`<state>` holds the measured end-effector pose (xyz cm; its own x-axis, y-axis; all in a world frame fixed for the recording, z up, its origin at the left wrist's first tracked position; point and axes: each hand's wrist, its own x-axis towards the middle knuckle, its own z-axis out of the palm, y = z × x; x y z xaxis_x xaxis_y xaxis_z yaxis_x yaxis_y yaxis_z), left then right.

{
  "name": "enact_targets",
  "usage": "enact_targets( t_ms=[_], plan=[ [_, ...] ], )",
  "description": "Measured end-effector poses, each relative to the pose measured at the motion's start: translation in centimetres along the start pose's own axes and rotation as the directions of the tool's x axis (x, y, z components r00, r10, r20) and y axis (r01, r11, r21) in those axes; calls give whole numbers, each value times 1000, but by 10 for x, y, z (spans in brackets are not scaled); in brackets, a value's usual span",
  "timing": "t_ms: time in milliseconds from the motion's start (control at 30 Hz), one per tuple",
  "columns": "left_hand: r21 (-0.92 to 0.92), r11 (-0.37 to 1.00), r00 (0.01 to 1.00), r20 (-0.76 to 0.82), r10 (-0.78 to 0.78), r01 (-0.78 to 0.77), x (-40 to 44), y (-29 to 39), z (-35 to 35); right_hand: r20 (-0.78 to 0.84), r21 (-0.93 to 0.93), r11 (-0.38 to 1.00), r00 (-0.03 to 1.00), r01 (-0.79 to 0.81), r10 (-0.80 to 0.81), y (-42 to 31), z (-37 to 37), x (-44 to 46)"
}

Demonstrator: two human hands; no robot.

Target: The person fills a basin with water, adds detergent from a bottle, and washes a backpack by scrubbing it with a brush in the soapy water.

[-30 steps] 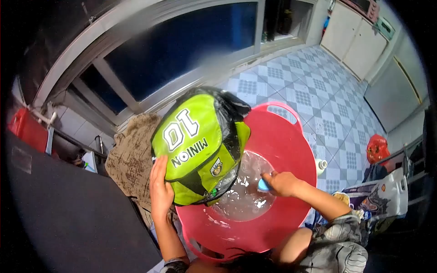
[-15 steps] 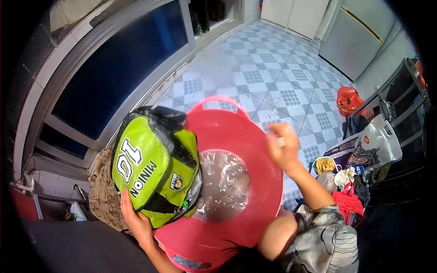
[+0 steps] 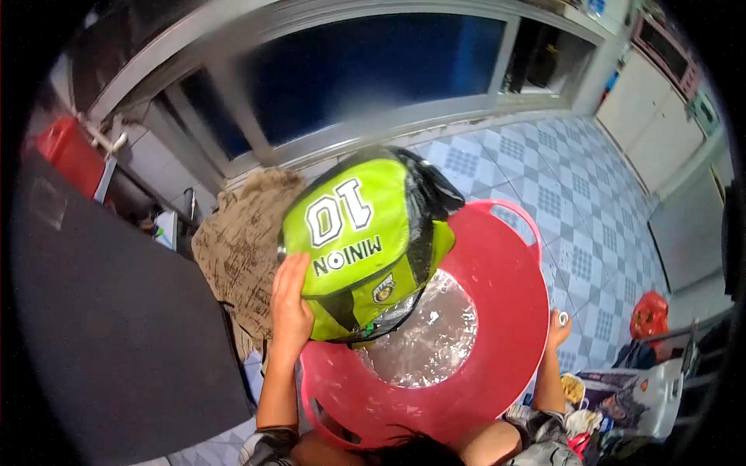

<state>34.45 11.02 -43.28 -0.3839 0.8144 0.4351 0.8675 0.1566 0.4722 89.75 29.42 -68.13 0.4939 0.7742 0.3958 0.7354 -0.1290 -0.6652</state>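
Observation:
A lime-green and black backpack (image 3: pixel 353 225) marked "10" and "MINION" leans on the left side of a pink tub (image 3: pixel 509 311), partly over its opening. My left hand (image 3: pixel 291 307) holds the backpack by its near left edge, with the fingers on the green front. Greyish, bubbly water (image 3: pixel 435 342) lies in the bottom of the tub. Beyond the tub's right rim, my right hand (image 3: pixel 558 330) is closed around a small white round thing (image 3: pixel 563 317), too small to name.
Brown patterned cloth (image 3: pixel 245 256) is bunched left of the tub. A dark flat surface (image 3: pixel 116 326) fills the lower left. Clothes (image 3: pixel 587 423), a white printed bag (image 3: pixel 649 400) and a red plastic bag (image 3: pixel 650 314) are at right. Tiled floor (image 3: pixel 536 167) stretches behind.
My view has turned left, so tub and backpack appear further right. My right hand has gone from above the tub's right side to outside its rim. My left hand stays on the backpack.

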Motion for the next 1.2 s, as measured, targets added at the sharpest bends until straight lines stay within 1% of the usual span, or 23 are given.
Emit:
enact_targets(
  t_ms=[67,100,167,233,333,367,400,433,500,567,633,667,700,733,800,833,900,967,1033,1100,1133,1167,1200],
  plan=[
    [-38,998,999,-10,45,-46,0,-1,-1,20,101,979,984,-179,178,-26,-13,5],
    [-42,999,999,-29,20,-21,-1,-2,-1,28,103,983,989,-149,147,-36,-15,15],
    [-81,996,999,-26,36,-38,-2,-5,0,-34,54,996,997,72,-70,-52,-27,28],
    [-82,996,999,-37,33,-36,-2,-10,1,-39,31,991,991,131,-130,-89,-47,50],
    [-112,993,999,-13,34,-35,-4,-10,-1,-62,87,929,933,359,-355,-204,-90,68],
    [-115,993,999,-18,27,-29,-5,-11,-1,-57,94,889,894,448,-445,-246,-103,70],
    [-113,993,999,-20,30,-32,-5,-11,-1,-76,50,790,791,611,-607,-285,-112,69],
    [-112,993,999,-24,35,-37,-6,-12,0,-90,3,661,658,751,-748,-324,-119,64],
    [-107,993,998,-48,44,-49,-6,-14,2,30,42,447,446,894,-895,-404,-122,41],
    [-122,992,999,-38,38,-42,-6,-14,1,376,13,297,271,955,-886,-463,-109,10],
    [-117,992,998,-43,38,-43,-7,-15,2,471,233,87,-34,969,-882,-504,-81,-22],
    [-109,993,999,-33,40,-44,-7,-16,2,537,250,10,-130,968,-834,-519,-71,-38],
    [-108,993,999,-43,33,-37,-7,-18,2,597,274,-65,-223,959,-771,-532,-62,-54],
    [-114,993,999,-36,37,-41,-7,-19,2,594,279,-76,-234,957,-770,-543,-52,-67],
    [-120,992,999,-29,42,-46,-8,-19,2,649,300,-259,-396,918,-650,-559,-38,-91],
    [-121,992,999,-28,29,-33,-8,-19,1,649,309,-265,-406,913,-643,-564,-37,-104],
    [-129,991,999,-17,38,-39,-8,-19,-1,567,307,-422,-520,853,-639,-575,-44,-121],
    [-138,990,999,-30,36,-40,-11,-20,1,612,314,-381,-493,869,-619,-574,-17,-112],
    [-141,989,998,-51,37,-44,-9,-21,2,621,268,-416,-486,869,-616,-576,-10,-105],
    [-149,988,998,-63,25,-34,-10,-20,5,582,197,-503,-513,842,-631,-575,-29,-120],
    [-152,988,998,-62,25,-34,-10,-21,5,558,250,-516,-557,820,-616,-575,-33,-125],
    [-152,988,998,-63,30,-39,-8,-21,5,561,249,-511,-553,823,-616,-573,-30,-122],
    [-153,987,997,-66,29,-39,-9,-22,6,631,214,-501,-510,838,-584,-572,-23,-117]
  ],
)
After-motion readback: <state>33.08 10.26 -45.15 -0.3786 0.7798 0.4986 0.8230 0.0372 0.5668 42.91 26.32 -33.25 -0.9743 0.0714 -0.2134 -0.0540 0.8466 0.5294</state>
